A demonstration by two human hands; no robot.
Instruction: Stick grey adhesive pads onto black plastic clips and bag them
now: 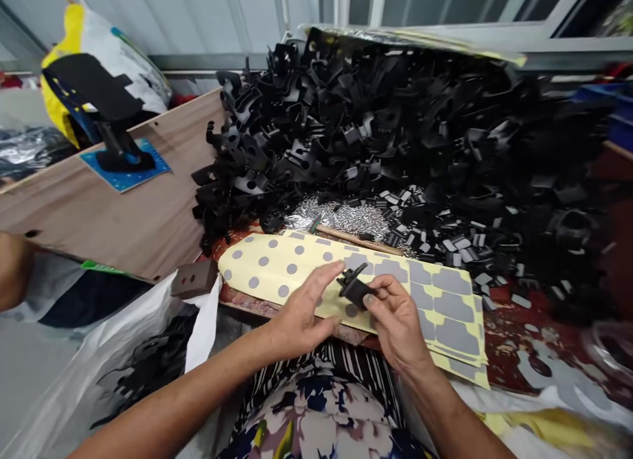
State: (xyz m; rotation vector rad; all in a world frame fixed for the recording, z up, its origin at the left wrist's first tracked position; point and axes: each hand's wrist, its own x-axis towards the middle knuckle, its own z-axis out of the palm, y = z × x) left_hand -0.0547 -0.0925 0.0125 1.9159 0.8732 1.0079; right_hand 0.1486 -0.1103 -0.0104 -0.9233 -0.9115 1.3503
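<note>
A small black plastic part [355, 289] with prongs is pinched between the thumb and fingers of my right hand [398, 317]. Just to its left is my left hand [309, 307], thumb and fingers spread apart and holding nothing. Its fingertips come close to the part; whether they touch it I cannot tell. Beneath both hands lie yellow backing sheets of stickers, one with grey dots [291, 269] and others with larger grey shapes [452, 305].
Black plastic parts [346, 116] form a big heap behind the sheets. Small grey-and-black pieces [459, 248] lie scattered at right. A wooden-handled tool [359, 238] rests behind the sheets. At left are a wooden board [123, 215], a brown block [195, 279], a white sack [202, 327] and another person's hand [14, 271].
</note>
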